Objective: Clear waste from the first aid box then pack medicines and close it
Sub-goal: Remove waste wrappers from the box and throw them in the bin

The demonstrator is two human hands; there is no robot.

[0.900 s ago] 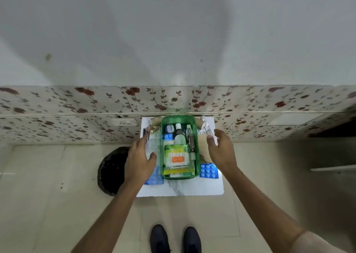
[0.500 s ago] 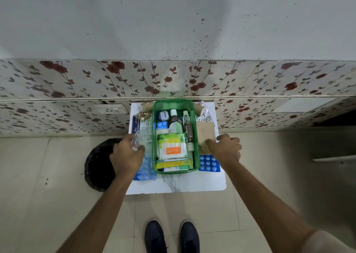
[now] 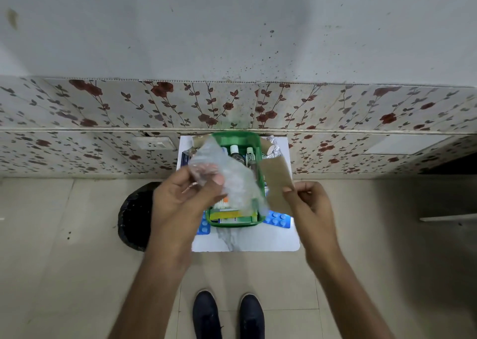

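We are standing over a small white bench [image 3: 271, 240] set against a flower-patterned wall, clearing waste from the green first aid box [image 3: 236, 138] that is sitting on it. Our left hand [image 3: 180, 199] is holding a crumpled clear plastic wrapper [image 3: 232, 173] above the box, its fingers [image 3: 206, 168] clamped on the wrapper's near-left edge. Our right hand [image 3: 312, 204] is pinching the near corner of a flat brown card piece [image 3: 275, 176] just to the right of the box, thumb and forefinger closed together on it.

Inside the box, small bottles [image 3: 241, 154] are standing at the far end and flat packets are lying at the near end, partly veiled by the wrapper. Blue blister strips [image 3: 278, 220] are lying on the bench just beside the box's near-right corner, and crumpled foil [image 3: 273, 150] is resting to its far right. A black-lined bin [image 3: 134, 217] is sitting on the floor to the left of the box.

We are judging both pieces of waste to be nearly weightless: the wrapper is soft and slippery, so a bunched fistful should be holding better than an edge pinch, while the card is stiff enough to be carried by one corner. The bottles are looking easy to topple, so we would be lifting clear of them.
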